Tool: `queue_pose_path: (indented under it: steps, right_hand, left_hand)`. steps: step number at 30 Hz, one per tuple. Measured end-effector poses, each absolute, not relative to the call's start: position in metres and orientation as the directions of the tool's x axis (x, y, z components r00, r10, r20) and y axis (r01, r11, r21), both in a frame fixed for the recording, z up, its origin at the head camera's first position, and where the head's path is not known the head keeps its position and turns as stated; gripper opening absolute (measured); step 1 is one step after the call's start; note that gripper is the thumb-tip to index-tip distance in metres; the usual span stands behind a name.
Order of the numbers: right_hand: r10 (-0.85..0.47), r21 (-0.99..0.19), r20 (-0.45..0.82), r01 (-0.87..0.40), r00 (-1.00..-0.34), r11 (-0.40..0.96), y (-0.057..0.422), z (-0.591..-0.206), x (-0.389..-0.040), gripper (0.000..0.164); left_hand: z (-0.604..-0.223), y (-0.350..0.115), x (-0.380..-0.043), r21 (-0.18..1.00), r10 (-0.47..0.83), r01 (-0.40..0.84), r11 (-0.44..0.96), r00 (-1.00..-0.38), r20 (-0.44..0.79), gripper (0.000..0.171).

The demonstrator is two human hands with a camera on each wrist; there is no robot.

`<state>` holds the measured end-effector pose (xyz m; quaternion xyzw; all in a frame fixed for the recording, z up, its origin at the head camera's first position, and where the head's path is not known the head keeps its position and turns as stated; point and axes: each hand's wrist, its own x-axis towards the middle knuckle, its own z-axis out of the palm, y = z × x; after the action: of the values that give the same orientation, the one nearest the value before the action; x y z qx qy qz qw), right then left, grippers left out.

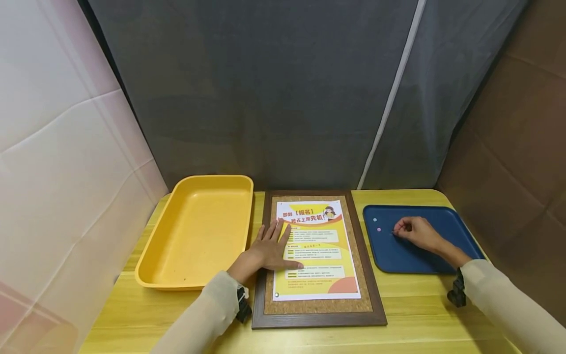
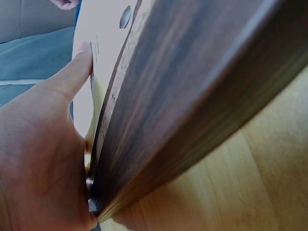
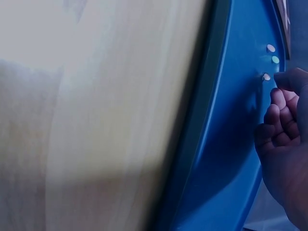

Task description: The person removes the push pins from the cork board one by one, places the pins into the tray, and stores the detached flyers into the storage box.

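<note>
My left hand [image 1: 270,248] lies flat with fingers spread over the left side of a yellow-and-white printed poster [image 1: 316,290], its thumb reaching across the sheet. The poster sits on a cork board [image 1: 318,307] with a dark brown wooden frame [image 1: 318,322]. A round silver tack [image 2: 125,17] shows at the poster's lower left corner. My right hand [image 1: 420,234] is over a blue tray [image 1: 424,265], fingers curled and fingertips right beside a small pale thumbtack [image 3: 266,77]. I cannot tell whether they pinch it. A green thumbtack [image 3: 275,59] and a pink thumbtack [image 3: 271,48] lie close by.
A large yellow tray [image 1: 208,216] stands left of the cork board. All of it rests on a light wooden table [image 1: 146,314]. A dark grey curtain [image 1: 265,98] hangs behind, with a pale sheet [image 1: 70,162] on the left and a brown one [image 1: 513,137] on the right.
</note>
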<state>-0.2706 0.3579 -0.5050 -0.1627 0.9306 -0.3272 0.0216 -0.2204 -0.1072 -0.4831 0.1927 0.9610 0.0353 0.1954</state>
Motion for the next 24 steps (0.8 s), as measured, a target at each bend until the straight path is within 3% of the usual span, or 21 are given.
queue_pose_path:
  steps: [12,24]
  right_hand:
    - [-0.378,-0.641,0.119,-0.362,-0.918,0.677,0.339,-0.5,-0.262,0.006]
    - [-0.503,-0.663,0.161,-0.47,-0.849,0.583,0.299,-0.491,-0.252,0.005]
  left_hand:
    - [-0.484,-0.107,-0.221,0.151,0.385,0.354,0.923,-0.85,-0.36,0.119]
    - [-0.482,-0.108,-0.223,0.139,0.385,0.36,0.923,-0.851,-0.358,0.117]
